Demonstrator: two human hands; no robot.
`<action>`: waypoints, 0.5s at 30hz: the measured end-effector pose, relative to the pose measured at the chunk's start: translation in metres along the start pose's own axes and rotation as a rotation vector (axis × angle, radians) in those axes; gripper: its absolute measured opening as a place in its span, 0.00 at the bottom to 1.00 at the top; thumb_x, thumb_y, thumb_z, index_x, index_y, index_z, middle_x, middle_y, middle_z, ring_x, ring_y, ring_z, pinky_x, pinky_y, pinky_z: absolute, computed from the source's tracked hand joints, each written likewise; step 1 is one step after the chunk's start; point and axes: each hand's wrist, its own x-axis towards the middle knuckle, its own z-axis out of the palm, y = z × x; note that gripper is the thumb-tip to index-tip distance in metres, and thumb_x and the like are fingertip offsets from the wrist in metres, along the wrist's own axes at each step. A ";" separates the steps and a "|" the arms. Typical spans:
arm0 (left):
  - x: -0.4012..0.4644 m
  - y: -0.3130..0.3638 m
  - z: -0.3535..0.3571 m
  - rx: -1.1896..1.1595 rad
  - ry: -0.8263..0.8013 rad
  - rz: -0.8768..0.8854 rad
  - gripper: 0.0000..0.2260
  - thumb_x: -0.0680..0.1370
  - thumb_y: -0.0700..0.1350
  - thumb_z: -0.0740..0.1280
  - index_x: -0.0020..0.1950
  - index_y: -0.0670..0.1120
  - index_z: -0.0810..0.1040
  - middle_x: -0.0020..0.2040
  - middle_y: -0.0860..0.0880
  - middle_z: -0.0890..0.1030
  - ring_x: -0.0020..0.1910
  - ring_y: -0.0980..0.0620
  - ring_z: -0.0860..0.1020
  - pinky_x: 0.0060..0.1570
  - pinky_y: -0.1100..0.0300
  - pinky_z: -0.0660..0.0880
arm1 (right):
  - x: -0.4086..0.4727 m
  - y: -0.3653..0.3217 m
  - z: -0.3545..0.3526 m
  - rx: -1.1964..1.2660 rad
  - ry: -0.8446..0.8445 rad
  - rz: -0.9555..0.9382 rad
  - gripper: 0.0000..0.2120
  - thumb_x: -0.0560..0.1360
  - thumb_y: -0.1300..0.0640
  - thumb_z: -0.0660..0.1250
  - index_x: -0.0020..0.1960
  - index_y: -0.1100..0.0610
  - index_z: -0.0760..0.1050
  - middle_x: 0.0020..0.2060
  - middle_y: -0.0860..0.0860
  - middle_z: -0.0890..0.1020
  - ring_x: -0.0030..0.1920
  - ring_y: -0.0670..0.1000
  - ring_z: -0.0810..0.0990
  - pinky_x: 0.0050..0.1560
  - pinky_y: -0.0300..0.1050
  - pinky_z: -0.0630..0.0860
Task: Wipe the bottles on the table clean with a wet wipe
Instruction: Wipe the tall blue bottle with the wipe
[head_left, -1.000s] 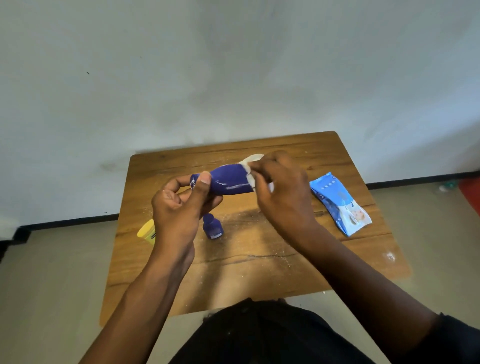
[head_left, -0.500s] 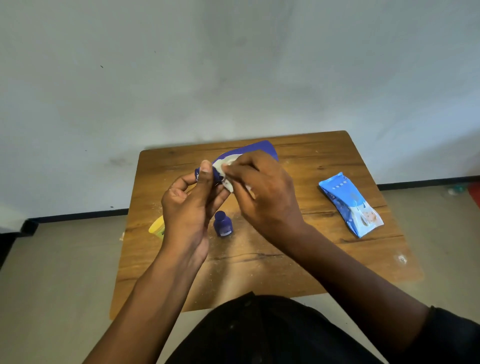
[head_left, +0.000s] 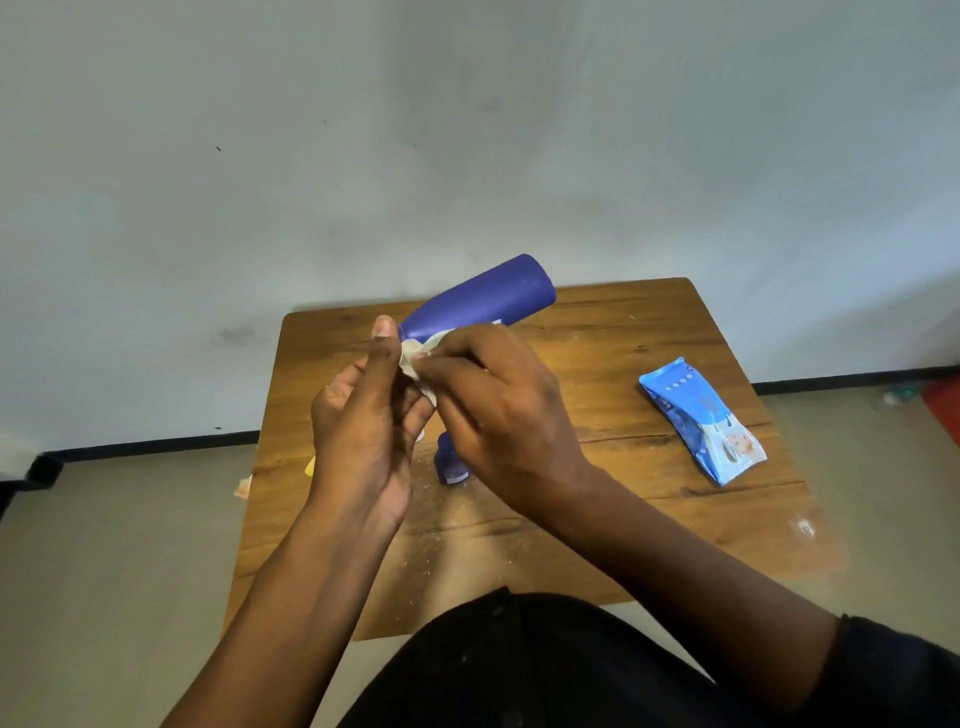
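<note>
A large blue bottle (head_left: 483, 300) is held in the air above the wooden table (head_left: 613, 525), its base tilted up and away to the right. My left hand (head_left: 363, 426) grips its cap end, thumb up along the neck. My right hand (head_left: 498, 415) presses a white wet wipe (head_left: 415, 361) against the bottle near the neck. A small blue bottle (head_left: 450, 462) stands on the table under my hands, partly hidden. A yellow object (head_left: 310, 465) peeks out behind my left wrist.
A light-blue pack of wet wipes (head_left: 701, 418) lies on the right side of the table. White crumbs or dust speckle the wood near the small bottle. The table stands against a pale wall; a scrap lies on the floor at its left edge.
The wipe in my right hand slid from the bottle's base end to its neck. The bottle's base swung up and away, so more blue body shows.
</note>
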 end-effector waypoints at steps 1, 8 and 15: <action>0.000 0.003 0.000 0.011 0.013 0.024 0.14 0.81 0.51 0.71 0.54 0.39 0.82 0.39 0.46 0.82 0.39 0.52 0.82 0.48 0.59 0.84 | 0.000 0.004 -0.003 -0.015 0.032 0.017 0.07 0.77 0.70 0.72 0.52 0.64 0.85 0.46 0.59 0.83 0.45 0.58 0.81 0.47 0.50 0.78; -0.008 0.017 -0.006 0.008 0.013 0.167 0.21 0.82 0.49 0.69 0.65 0.32 0.77 0.52 0.35 0.86 0.52 0.39 0.87 0.53 0.52 0.84 | 0.015 0.036 -0.032 -0.016 0.220 0.393 0.06 0.77 0.65 0.72 0.50 0.57 0.86 0.45 0.51 0.84 0.44 0.44 0.80 0.45 0.41 0.77; -0.013 0.016 -0.007 0.068 0.009 0.219 0.22 0.81 0.48 0.72 0.66 0.32 0.76 0.50 0.39 0.88 0.50 0.41 0.88 0.53 0.52 0.84 | 0.013 0.018 -0.043 0.057 0.300 0.336 0.06 0.79 0.65 0.72 0.55 0.60 0.85 0.48 0.53 0.85 0.48 0.48 0.83 0.47 0.42 0.81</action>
